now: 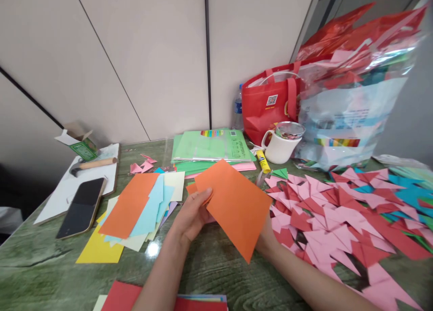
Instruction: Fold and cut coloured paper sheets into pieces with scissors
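L grip: closed, thumb on near face at L edge of orange sheet, fingers behind. R grip: mostly hidden behind sheet's R side; can't tell how far closed. Orange sheet: 1, approx. square, held tilted above surface, corner pointing down; more orange paper shows by L thumb. Near edge, below L forearm: red-topped paper stack, 1, partly out of frame. L of hands: fanned sheets, asst. colors, incl. orange on top, lt. blue, cream; yellow sheet at bottom L. Beyond fan: pink folded bits, few. Beyond hands: green paper packs, stacked, pink paper under. R of hands: heap of folded pieces, qty. many, mostly pink & red, some blue & green at far R. Behind heap: yellow glue stick, lying beside white mug w/ round lid. Back R: red bag w/ handles & QR code; clear plastic bag, lg., w/ red top; bottle, blue cap, partly hidden. Far L: white board w/ wood-handled hammer on it; phone, dark screen up, overlapping board edge; green/white carton, open, at board's far end. Backdrop: pale panels, dark seams.
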### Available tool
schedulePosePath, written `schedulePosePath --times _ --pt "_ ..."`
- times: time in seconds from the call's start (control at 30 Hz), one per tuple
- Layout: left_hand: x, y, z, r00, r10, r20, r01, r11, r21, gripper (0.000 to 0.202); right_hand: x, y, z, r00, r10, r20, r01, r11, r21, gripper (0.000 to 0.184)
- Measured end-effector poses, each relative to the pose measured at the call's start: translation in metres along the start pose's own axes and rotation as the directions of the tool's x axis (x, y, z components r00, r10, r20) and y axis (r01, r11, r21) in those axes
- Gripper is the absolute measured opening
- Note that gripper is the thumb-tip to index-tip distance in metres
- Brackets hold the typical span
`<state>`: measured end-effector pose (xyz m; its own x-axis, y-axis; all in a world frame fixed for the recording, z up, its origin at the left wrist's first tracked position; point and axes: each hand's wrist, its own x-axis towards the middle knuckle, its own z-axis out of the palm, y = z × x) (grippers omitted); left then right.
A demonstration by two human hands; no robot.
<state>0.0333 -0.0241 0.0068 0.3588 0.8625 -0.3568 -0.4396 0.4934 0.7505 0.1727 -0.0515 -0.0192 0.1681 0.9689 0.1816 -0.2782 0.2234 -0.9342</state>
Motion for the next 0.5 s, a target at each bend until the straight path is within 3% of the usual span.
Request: schedulePosePath --times 0.13,0.27,0.37,0.5 --pt "0.002 0.001 0.003 0.994 0.062 -0.091 -0.063 0.998 -0.015 0.021 0.001 0.001 0.0 1.0 -0.012 -0.003 0.012 1.0 0.028 0.017" --pt "0.004 0.0 -0.001 0.985 0.121 -0.119 -0.122 0.992 -0.004 0.02 0.004 0.0 0.001 0.994 0.108 -0.031 -0.104 0.989 0.105 0.023" --pt "0.003 0.0 -0.002 0.99 0.092 -0.107 -0.09 0.996 0.018 0.022 0.007 -0.001 0.002 0.98 0.191 -0.061 -0.178 0.969 0.173 0.03" --pt "0.001 0.001 -0.003 0.997 0.053 -0.049 -0.049 0.996 0.075 0.019 0.011 -0.007 0.001 0.974 0.203 -0.1 -0.195 0.977 0.082 0.035"
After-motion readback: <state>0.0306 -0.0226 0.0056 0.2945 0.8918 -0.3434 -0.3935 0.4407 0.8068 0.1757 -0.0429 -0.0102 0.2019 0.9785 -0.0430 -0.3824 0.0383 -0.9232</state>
